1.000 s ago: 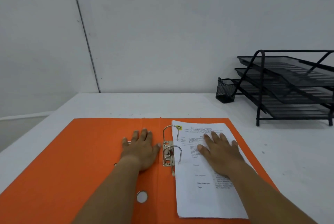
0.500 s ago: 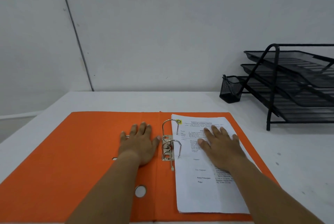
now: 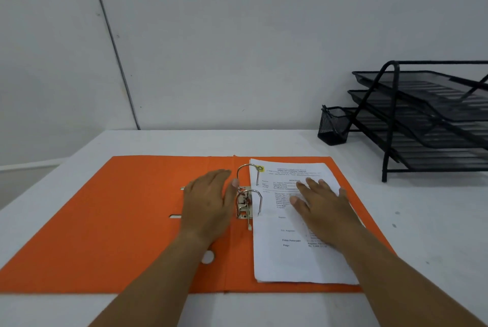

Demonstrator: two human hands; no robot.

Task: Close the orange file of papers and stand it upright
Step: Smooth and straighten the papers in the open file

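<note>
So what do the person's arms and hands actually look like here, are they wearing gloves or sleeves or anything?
No gloves and no sleeves in view: both forearms are bare up to the frame's bottom edge. The left hand and the right hand are bare too, with no ring, watch or bracelet visible. The fingernails look short and unpainted. No markings or cables show on either arm.

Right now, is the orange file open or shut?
Open. The orange file lies flat on the table, both covers spread, papers exposed on its right half, ring mechanism uncovered between them.
</note>
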